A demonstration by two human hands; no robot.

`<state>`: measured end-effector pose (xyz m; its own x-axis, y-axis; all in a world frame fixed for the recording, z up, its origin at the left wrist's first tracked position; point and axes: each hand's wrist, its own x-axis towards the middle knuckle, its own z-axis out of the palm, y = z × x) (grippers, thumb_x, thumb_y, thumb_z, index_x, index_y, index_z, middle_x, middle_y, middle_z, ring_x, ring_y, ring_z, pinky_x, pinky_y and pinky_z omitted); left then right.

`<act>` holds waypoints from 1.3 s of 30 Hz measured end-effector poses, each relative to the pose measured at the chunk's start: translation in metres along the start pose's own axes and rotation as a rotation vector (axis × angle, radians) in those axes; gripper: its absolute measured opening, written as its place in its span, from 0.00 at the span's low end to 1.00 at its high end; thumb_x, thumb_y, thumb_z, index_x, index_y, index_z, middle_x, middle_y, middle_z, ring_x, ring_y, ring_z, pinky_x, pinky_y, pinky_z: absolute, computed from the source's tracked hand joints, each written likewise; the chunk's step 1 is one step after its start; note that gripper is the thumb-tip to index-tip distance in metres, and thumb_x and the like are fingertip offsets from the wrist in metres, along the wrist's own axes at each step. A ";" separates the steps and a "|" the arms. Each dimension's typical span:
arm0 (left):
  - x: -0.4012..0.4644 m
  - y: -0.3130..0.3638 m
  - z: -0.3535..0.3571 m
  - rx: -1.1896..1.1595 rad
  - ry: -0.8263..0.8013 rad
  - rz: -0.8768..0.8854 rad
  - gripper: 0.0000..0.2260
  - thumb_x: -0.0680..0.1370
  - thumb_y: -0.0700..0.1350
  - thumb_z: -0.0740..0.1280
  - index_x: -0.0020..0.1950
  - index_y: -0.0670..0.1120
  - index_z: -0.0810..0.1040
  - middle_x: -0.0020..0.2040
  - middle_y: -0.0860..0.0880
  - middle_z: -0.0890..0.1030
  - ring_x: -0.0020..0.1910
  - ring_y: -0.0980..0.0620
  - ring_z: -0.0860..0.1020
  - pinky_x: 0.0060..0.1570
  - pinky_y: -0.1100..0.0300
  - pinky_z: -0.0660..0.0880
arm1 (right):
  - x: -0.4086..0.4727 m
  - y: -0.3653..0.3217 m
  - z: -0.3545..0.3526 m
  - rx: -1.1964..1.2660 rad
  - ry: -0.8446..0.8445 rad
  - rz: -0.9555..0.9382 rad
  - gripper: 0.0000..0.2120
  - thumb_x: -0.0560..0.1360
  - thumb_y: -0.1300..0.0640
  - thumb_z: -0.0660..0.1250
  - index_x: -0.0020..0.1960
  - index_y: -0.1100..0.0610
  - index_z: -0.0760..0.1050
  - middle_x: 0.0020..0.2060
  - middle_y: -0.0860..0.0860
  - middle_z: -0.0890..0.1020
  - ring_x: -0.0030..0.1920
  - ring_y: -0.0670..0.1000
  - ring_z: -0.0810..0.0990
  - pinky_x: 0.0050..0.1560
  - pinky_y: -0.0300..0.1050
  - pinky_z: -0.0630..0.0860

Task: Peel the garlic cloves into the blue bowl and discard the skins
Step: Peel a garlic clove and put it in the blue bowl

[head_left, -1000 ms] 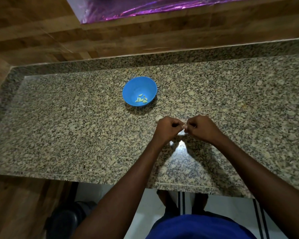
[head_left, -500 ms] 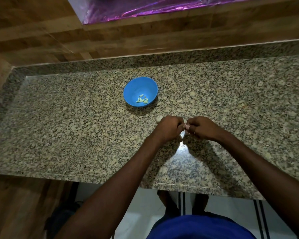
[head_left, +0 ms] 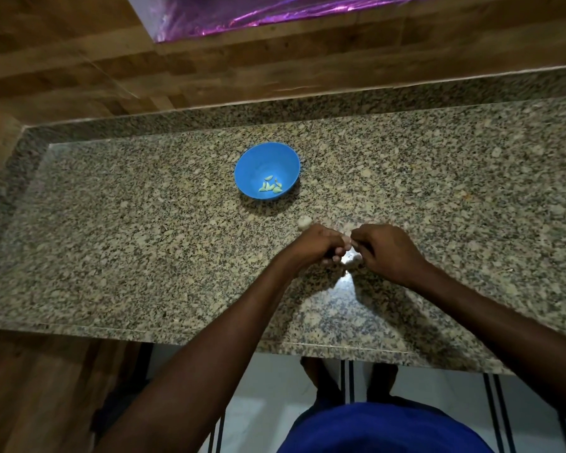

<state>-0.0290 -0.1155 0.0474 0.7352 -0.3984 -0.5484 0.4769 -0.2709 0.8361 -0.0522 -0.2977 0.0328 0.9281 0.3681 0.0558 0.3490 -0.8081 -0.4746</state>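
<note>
A blue bowl [head_left: 267, 170] stands on the granite counter [head_left: 111, 240] and holds several peeled pale cloves [head_left: 270, 185]. In front of it my left hand [head_left: 319, 245] and my right hand [head_left: 384, 251] meet, fingers curled, and pinch a small garlic clove [head_left: 347, 245] between them; most of the clove is hidden by the fingers. A pale piece of garlic [head_left: 304, 221] lies on the counter just beyond my left hand. Pale bits, perhaps skins [head_left: 352, 256], lie under the hands.
A wooden wall [head_left: 209, 70] runs behind the counter, with a shiny purple sheet [head_left: 275, 11] at the top. The counter's front edge [head_left: 177, 335] is near my body, with a white striped floor below.
Both hands stay together on the clove with only small finger shifts. The bowl and its cloves have not moved.
</note>
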 end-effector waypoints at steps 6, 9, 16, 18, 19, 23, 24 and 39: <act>0.007 -0.005 0.006 0.552 0.231 0.380 0.10 0.79 0.40 0.69 0.39 0.45 0.83 0.31 0.51 0.82 0.29 0.56 0.79 0.35 0.65 0.75 | 0.015 0.012 -0.010 0.774 -0.201 0.437 0.16 0.77 0.62 0.65 0.30 0.58 0.73 0.24 0.53 0.72 0.23 0.49 0.66 0.25 0.40 0.61; 0.009 -0.009 0.014 0.749 0.317 0.509 0.09 0.78 0.43 0.68 0.38 0.46 0.82 0.31 0.51 0.82 0.29 0.57 0.77 0.33 0.62 0.71 | 0.015 0.009 -0.012 1.002 -0.277 0.597 0.16 0.77 0.64 0.59 0.31 0.59 0.71 0.23 0.52 0.68 0.21 0.47 0.60 0.24 0.36 0.57; 0.014 -0.005 0.016 0.676 0.305 0.394 0.10 0.80 0.43 0.68 0.38 0.49 0.81 0.29 0.54 0.79 0.26 0.63 0.77 0.27 0.72 0.68 | 0.010 0.012 -0.016 0.978 -0.331 0.606 0.15 0.81 0.59 0.59 0.36 0.57 0.73 0.26 0.51 0.70 0.24 0.47 0.63 0.23 0.36 0.58; 0.015 -0.004 0.014 0.629 0.296 0.379 0.12 0.80 0.41 0.67 0.37 0.50 0.80 0.29 0.53 0.79 0.26 0.63 0.78 0.28 0.72 0.69 | 0.009 0.010 -0.020 0.931 -0.287 0.523 0.16 0.82 0.58 0.61 0.36 0.58 0.74 0.27 0.51 0.73 0.24 0.46 0.66 0.24 0.36 0.62; 0.014 -0.002 0.013 0.602 0.288 0.369 0.12 0.80 0.41 0.67 0.37 0.49 0.81 0.30 0.53 0.79 0.27 0.62 0.77 0.29 0.72 0.69 | 0.010 0.010 -0.020 0.892 -0.253 0.474 0.17 0.82 0.57 0.62 0.35 0.58 0.75 0.27 0.51 0.74 0.24 0.46 0.68 0.25 0.36 0.64; 0.012 0.003 0.013 0.245 0.193 0.224 0.12 0.82 0.39 0.64 0.40 0.42 0.80 0.31 0.48 0.78 0.27 0.58 0.76 0.31 0.67 0.72 | 0.011 0.018 -0.010 0.484 -0.083 0.234 0.16 0.81 0.59 0.63 0.35 0.54 0.73 0.28 0.50 0.77 0.28 0.48 0.72 0.33 0.43 0.66; 0.012 0.003 0.013 0.131 0.173 0.172 0.12 0.82 0.38 0.64 0.40 0.40 0.80 0.30 0.48 0.76 0.27 0.56 0.75 0.31 0.65 0.73 | 0.010 0.019 -0.007 0.418 -0.052 0.197 0.15 0.81 0.59 0.64 0.35 0.52 0.73 0.28 0.50 0.77 0.29 0.48 0.73 0.33 0.43 0.66; 0.010 0.007 0.012 0.116 0.127 0.131 0.13 0.83 0.45 0.65 0.41 0.43 0.81 0.31 0.48 0.77 0.28 0.53 0.75 0.28 0.63 0.69 | 0.014 0.010 -0.015 0.530 -0.099 0.355 0.16 0.79 0.59 0.63 0.32 0.56 0.73 0.25 0.51 0.73 0.27 0.51 0.69 0.31 0.45 0.63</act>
<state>-0.0241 -0.1319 0.0475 0.8454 -0.3256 -0.4234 0.3198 -0.3262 0.8895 -0.0337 -0.3078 0.0423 0.9503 0.1811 -0.2534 -0.1120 -0.5606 -0.8205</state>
